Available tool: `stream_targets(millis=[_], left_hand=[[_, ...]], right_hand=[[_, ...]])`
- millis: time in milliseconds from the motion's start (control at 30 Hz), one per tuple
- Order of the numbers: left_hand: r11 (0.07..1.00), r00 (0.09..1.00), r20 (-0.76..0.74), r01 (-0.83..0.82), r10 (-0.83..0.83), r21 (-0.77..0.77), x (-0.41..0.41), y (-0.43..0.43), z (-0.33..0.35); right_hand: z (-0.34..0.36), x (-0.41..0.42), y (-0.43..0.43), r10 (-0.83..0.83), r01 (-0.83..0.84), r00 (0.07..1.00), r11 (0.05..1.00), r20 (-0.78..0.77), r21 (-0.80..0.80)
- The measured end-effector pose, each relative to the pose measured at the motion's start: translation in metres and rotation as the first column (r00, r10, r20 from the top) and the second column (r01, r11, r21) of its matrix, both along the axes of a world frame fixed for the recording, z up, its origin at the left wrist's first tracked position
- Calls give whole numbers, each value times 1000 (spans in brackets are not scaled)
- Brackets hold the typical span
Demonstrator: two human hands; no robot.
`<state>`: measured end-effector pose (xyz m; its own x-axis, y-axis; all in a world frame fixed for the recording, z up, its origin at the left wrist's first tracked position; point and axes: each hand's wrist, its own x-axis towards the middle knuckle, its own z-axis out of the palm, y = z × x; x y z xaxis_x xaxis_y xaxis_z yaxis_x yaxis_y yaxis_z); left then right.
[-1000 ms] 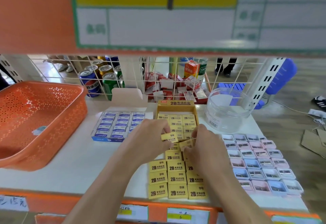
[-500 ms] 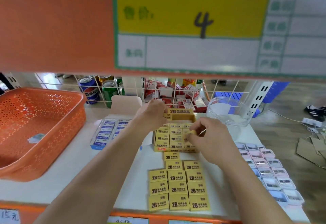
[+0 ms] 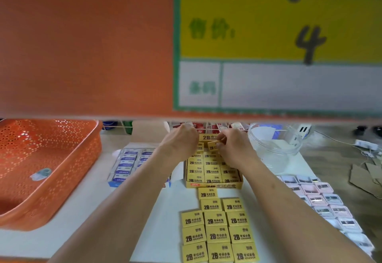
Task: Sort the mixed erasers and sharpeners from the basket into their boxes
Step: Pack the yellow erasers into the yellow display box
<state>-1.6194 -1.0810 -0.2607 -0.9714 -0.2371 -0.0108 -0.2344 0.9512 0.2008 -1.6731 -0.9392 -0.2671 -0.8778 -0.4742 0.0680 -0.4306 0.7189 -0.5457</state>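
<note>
Both hands reach to the far end of the yellow box [image 3: 213, 184], which sits mid-shelf and is nearly full. The right hand [image 3: 235, 149] pinches a yellow eraser [image 3: 213, 145] in its fingers just above the box's back rows. The left hand [image 3: 182, 140] is curled at the box's far-left corner; whether its fingers grip anything cannot be told.

Loose yellow erasers [image 3: 217, 233] lie in rows by the shelf's front edge. A blue eraser box [image 3: 126, 167] is just left of the yellow box, and an orange basket [image 3: 97, 138] is at the left edge. Sharpeners [image 3: 322, 202] line the right edge, with a clear jar [image 3: 275, 147] behind them. A price sign [image 3: 268, 45] on the upper shelf blocks the view beyond.
</note>
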Motion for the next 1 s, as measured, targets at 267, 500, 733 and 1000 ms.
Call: stream_targets(millis=[267, 500, 733, 1000], left_hand=[[995, 995, -6, 99, -99, 6, 4, -6, -3], [993, 993, -30, 111, -110, 26, 7, -4, -4], [997, 998, -50, 51, -48, 60, 9, -2, 0], [994, 1000, -15, 21, -20, 104, 10, -1, -1]], right_hand=[[-3, -7, -6, -3, 6, 999, 998, -53, 57], [-10, 0, -10, -87, 90, 990, 996, -113, 21], [-16, 7, -18, -25, 42, 991, 991, -128, 128], [-7, 2, -13, -7, 8, 1000, 996, -20, 83]])
